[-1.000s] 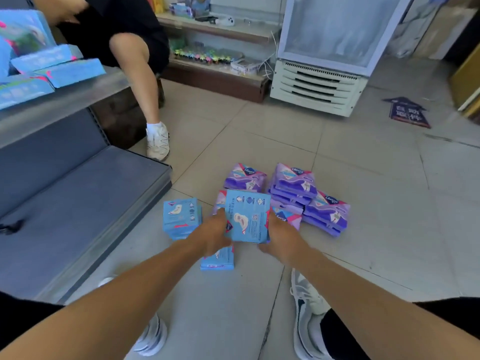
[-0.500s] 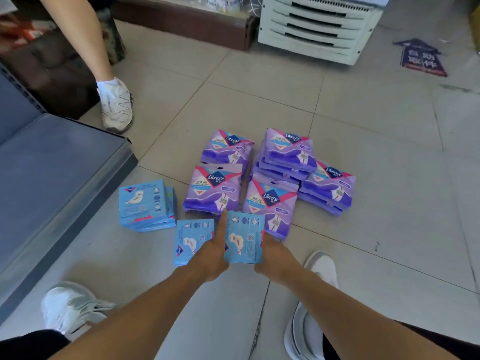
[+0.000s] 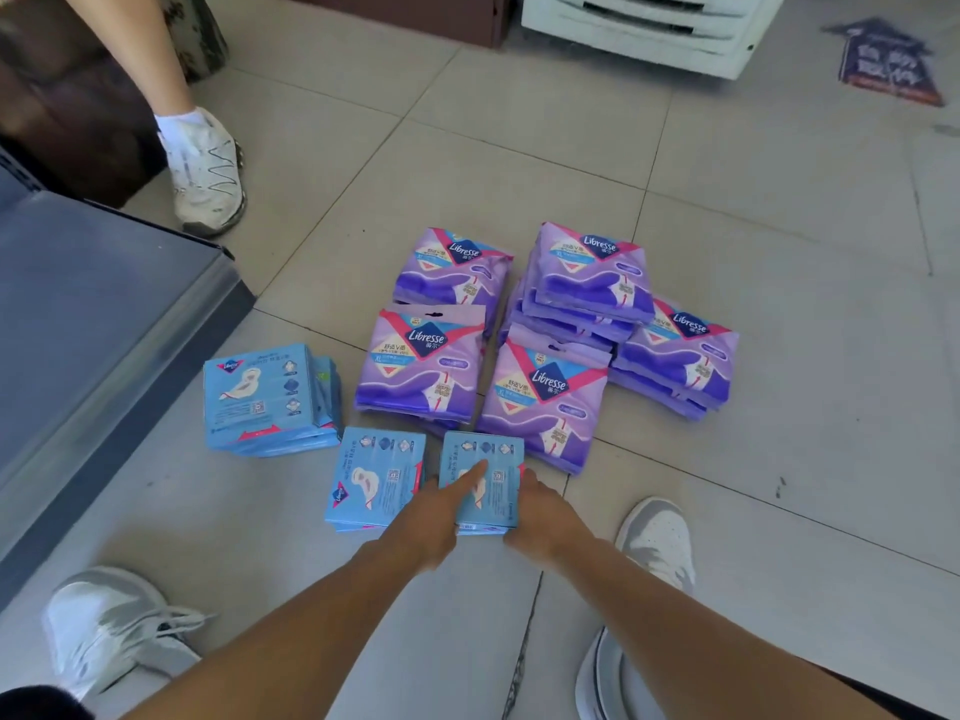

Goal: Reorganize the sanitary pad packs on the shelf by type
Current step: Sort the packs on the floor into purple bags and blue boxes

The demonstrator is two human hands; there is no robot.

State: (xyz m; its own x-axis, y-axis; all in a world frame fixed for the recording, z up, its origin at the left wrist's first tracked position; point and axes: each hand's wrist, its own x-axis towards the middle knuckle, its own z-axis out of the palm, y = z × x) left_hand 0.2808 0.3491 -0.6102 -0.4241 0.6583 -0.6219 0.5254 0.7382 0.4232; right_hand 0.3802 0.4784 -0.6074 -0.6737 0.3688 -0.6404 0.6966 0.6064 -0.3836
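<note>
The blue pack [image 3: 480, 483] held upright half a second ago now lies flat on the floor [image 3: 727, 511] beside a second blue stack [image 3: 376, 478], and both hands ease off: left hand [image 3: 441, 517] resting a straight finger on it, right hand [image 3: 540, 517] loose at its edge, gripping nothing. Blues sit grouped apart from purples, sorted by type: three blue stacks, five purple piles [image 3: 550, 397], the grey shelf [image 3: 93, 314] bare.

Pretty bright, soft daylight all over, and the floor tiles [image 3: 727, 459] had a pale sheen. Shadows were faint, just under the arms. Wide-angle lens bent the edges, and the far-right floor sticker [image 3: 888, 62] looked smeared.
</note>
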